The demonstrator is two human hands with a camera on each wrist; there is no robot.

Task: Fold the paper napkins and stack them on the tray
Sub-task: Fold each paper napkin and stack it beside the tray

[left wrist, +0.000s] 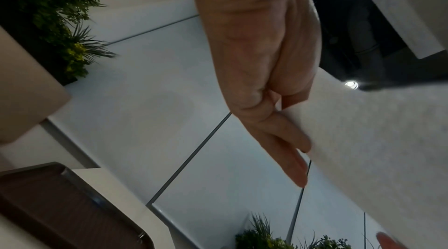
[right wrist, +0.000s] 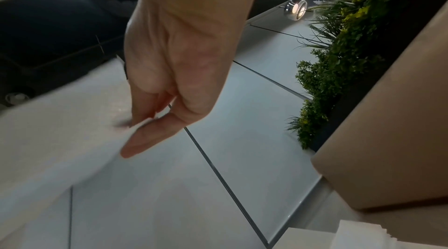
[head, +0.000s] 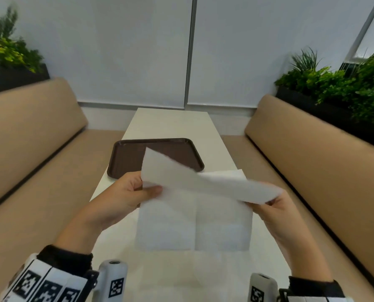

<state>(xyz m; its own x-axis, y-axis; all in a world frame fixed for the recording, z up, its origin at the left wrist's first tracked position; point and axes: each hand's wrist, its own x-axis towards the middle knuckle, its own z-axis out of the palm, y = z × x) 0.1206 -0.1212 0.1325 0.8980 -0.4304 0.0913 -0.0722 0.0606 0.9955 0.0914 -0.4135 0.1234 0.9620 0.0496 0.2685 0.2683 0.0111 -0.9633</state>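
Note:
A white paper napkin (head: pixel 194 182) hangs in the air above the table, stretched between both hands. My left hand (head: pixel 136 190) pinches its left edge with thumb on top; the left wrist view shows the napkin (left wrist: pixel 363 138) against the fingers (left wrist: pixel 290 161). My right hand (head: pixel 273 205) pinches the right end, seen in the right wrist view with thumb and fingers (right wrist: pixel 143 134) on the napkin (right wrist: pixel 60 128). More unfolded white napkins (head: pixel 192 225) lie flat on the table beneath. The brown tray (head: pixel 127 158) sits behind on the table, nothing on the part in view.
The narrow white table (head: pixel 173 123) runs away from me between two tan bench seats (head: pixel 29 131) (head: pixel 312 144). Planters with green plants (head: pixel 345 83) stand behind each backrest. White wall panels close the far end.

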